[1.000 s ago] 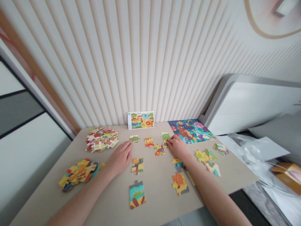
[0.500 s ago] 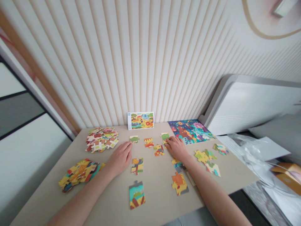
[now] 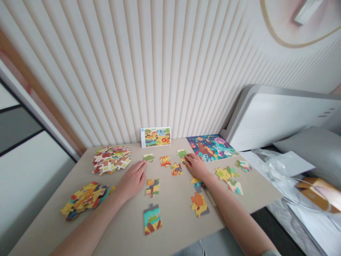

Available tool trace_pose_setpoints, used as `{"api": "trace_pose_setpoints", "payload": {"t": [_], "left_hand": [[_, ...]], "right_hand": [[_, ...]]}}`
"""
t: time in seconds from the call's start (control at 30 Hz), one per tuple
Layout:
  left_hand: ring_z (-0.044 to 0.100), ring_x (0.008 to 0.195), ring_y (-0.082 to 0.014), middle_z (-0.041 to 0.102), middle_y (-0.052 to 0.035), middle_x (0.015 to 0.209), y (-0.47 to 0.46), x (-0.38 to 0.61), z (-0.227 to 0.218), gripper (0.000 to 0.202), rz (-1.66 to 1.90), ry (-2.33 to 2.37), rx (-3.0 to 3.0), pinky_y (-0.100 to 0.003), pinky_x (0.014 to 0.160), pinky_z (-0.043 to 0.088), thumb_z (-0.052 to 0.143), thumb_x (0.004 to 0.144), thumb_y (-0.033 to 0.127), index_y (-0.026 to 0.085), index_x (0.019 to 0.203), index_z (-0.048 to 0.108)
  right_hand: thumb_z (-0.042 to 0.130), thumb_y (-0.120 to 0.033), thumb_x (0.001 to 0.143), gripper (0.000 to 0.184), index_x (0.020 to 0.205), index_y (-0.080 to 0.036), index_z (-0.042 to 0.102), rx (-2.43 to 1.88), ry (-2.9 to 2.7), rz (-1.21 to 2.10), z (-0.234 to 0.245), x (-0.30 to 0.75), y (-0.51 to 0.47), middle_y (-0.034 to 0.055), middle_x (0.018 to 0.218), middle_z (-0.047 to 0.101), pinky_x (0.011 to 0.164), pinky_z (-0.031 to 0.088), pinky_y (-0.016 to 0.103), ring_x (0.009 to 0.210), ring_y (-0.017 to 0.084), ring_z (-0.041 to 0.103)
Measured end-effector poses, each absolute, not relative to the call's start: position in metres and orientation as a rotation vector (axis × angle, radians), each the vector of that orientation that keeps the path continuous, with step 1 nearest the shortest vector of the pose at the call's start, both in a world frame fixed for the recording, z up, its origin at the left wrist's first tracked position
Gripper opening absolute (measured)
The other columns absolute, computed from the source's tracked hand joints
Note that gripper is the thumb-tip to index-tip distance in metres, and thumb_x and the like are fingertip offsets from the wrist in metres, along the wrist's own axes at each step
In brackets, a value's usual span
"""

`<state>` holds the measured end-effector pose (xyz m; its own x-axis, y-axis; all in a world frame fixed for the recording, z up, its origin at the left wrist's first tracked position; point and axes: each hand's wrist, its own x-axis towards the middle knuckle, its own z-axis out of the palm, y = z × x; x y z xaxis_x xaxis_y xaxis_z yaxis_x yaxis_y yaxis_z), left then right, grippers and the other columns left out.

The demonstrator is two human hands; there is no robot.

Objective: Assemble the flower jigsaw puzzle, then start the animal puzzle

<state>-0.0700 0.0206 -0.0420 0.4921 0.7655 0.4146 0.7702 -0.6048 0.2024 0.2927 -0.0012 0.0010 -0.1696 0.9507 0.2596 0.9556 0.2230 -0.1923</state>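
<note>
My left hand (image 3: 133, 180) lies on the table with its fingers stretched forward. Its fingertips reach the lower left edge of a green-and-cream puzzle piece (image 3: 149, 158). My right hand (image 3: 196, 165) rests palm down, fingers extended, its tips at the lower right edge of a green puzzle piece (image 3: 182, 153). Between the hands are a striped yellow-orange puzzle piece (image 3: 165, 161) and a lion puzzle piece (image 3: 176, 169). Closer to me lie a tree-patterned piece (image 3: 152, 187), a crocodile piece (image 3: 152, 218) and an orange-and-yellow piece (image 3: 199, 204). My right forearm partly covers a blue-and-yellow piece (image 3: 196, 184).
A picture card (image 3: 156, 137) leans against the ribbed wall. Piled pieces sit at left, one heap at the back (image 3: 111, 160) and one nearer (image 3: 86, 200). To the right are a dark animal puzzle picture (image 3: 211, 147) and joined yellow-green pieces (image 3: 226, 173).
The camera view has turned slightly right, so everything appears a little further left. Both hands and the puzzle pieces keep about the same places on the table.
</note>
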Motion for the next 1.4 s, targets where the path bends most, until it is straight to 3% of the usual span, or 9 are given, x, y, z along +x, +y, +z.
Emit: {"api": "trace_pose_setpoints", "payload": {"t": [0.27,0.43,0.5,0.67,0.87,1.1,1.23,1.4], "left_hand": [[0.051,0.135,-0.0286,0.054,-0.014,0.147,0.03,-0.075,-0.053,0.05,-0.746,-1.339,-2.715,-0.047,0.118,0.041,0.04,0.098,0.03,0.013,0.142,0.055],[0.051,0.135,-0.0283,0.054,-0.0137,0.147,0.034,-0.077,-0.059,0.051,-0.743,-1.326,-2.706,-0.047,0.118,0.04,0.041,0.097,0.031,0.015,0.143,0.054],[0.052,0.135,-0.0283,0.054,-0.0145,0.147,0.034,-0.077,-0.06,0.051,-0.736,-1.322,-2.706,-0.047,0.117,0.04,0.041,0.097,0.032,0.013,0.143,0.053],[0.052,0.134,-0.0281,0.054,-0.0138,0.147,0.035,-0.076,-0.061,0.051,-0.772,-1.32,-2.704,-0.046,0.117,0.04,0.04,0.097,0.033,0.014,0.144,0.053],[0.052,0.135,-0.028,0.053,-0.0149,0.148,0.037,-0.078,-0.064,0.052,-0.728,-1.326,-2.706,-0.046,0.118,0.04,0.039,0.098,0.033,0.013,0.144,0.052],[0.051,0.136,-0.0278,0.054,-0.0137,0.148,0.037,-0.079,-0.065,0.052,-0.737,-1.328,-2.699,-0.045,0.118,0.039,0.04,0.097,0.033,0.015,0.144,0.053],[0.051,0.136,-0.0282,0.053,-0.0144,0.149,0.037,-0.079,-0.064,0.052,-0.727,-1.331,-2.702,-0.046,0.119,0.039,0.039,0.097,0.033,0.014,0.145,0.051],[0.052,0.135,-0.0276,0.053,-0.0136,0.148,0.037,-0.079,-0.063,0.051,-0.723,-1.339,-2.706,-0.045,0.118,0.04,0.039,0.098,0.033,0.015,0.144,0.053]], "right_hand": [[0.043,-0.04,0.102,0.035,0.122,-0.03,0.07,-2.15,-1.829,-0.213,0.027,0.379,-0.019,0.0061,0.128,0.068,0.106,0.039,0.04,0.121,0.027,0.058],[0.047,-0.044,0.096,0.053,0.135,-0.012,0.064,-2.505,-1.42,-0.233,0.026,0.499,-0.059,0.0262,0.128,0.065,0.097,0.043,0.057,0.118,0.041,0.06],[0.051,-0.053,0.092,0.062,0.141,-0.016,0.059,-2.639,-1.267,-0.072,0.016,0.536,-0.074,0.0236,0.131,0.064,0.095,0.046,0.054,0.12,0.041,0.06],[0.048,-0.057,0.092,0.056,0.131,-0.022,0.068,-2.606,-1.263,-0.08,-0.016,0.575,-0.093,0.0175,0.132,0.066,0.094,0.047,0.051,0.121,0.039,0.06],[0.051,-0.062,0.089,0.064,0.132,-0.017,0.066,-2.429,-1.204,-0.231,-0.02,0.575,-0.102,0.0199,0.122,0.07,0.093,0.048,0.05,0.113,0.039,0.063],[0.056,-0.061,0.089,0.058,0.131,-0.023,0.066,-1.982,-1.696,-0.019,-0.02,0.534,-0.119,0.012,0.13,0.068,0.101,0.048,0.045,0.119,0.032,0.062],[0.046,-0.062,0.093,0.061,0.133,-0.018,0.064,-2.243,-1.439,-0.111,-0.023,0.547,-0.118,0.017,0.133,0.065,0.101,0.046,0.047,0.12,0.035,0.061],[0.05,-0.071,0.087,0.068,0.128,-0.02,0.067,-2.472,-1.283,-0.174,-0.031,0.577,-0.117,0.0168,0.139,0.061,0.105,0.041,0.051,0.124,0.039,0.057]]}}
